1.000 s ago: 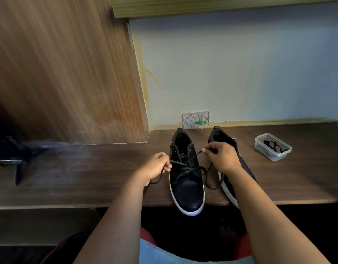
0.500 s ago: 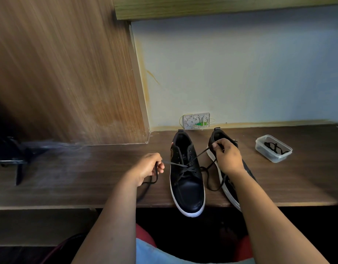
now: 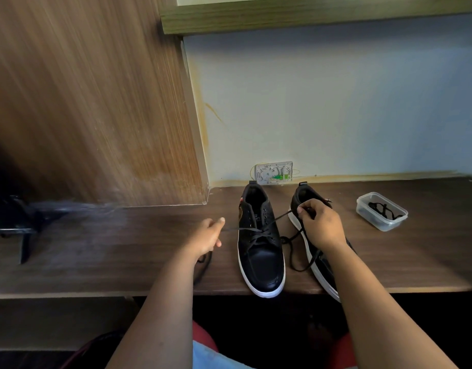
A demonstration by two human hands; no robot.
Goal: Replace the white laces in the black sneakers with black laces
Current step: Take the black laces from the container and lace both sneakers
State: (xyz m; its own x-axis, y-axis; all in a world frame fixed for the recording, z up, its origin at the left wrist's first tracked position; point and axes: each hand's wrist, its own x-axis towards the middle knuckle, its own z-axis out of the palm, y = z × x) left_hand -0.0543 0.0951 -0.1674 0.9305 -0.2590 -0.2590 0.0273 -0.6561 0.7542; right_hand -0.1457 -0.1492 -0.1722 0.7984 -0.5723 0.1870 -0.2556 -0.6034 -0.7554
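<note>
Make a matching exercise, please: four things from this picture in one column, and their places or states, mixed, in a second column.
Things:
1. left sneaker
2. right sneaker
3. plastic container
4. left hand

Places or states:
A. holds a spare black lace
B. partly hidden under the right hand
C. lace crossed through its lower eyelets
D. pulls a lace end out to the left

Pairs: 1-C, 2-B, 3-A, 4-D

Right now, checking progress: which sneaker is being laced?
The left sneaker: both hands pull its black lace. The other lies behind the right hand.

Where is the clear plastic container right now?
Head view, far right on the desk: the clear plastic container sits beyond the right sneaker, near the wall.
</note>
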